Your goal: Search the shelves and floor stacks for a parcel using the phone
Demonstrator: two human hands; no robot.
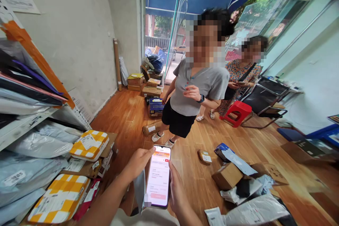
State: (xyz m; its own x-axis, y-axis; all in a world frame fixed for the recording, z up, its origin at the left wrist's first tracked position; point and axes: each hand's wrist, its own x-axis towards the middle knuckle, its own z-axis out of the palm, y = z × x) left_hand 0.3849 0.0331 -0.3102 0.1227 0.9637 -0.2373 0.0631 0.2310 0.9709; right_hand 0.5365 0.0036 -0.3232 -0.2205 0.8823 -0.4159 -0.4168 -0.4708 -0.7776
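A smartphone with a lit screen is held upright in front of me, between both hands. My left hand grips its upper left edge, thumb near the top corner and the other fingers mostly hidden. On the right edge, my right hand is closed against the phone, with its thumb along the side. White and pink panels with small text fill the screen, too small to read. A grey-blue flat piece hangs below my left hand, beside the phone; what it is I cannot tell.
Shelves of bagged parcels stand at left, with yellow-checked packages low down. A person in a grey shirt stands ahead; another is behind, near a red stool. Boxes and mailing bags lie on the floor at right.
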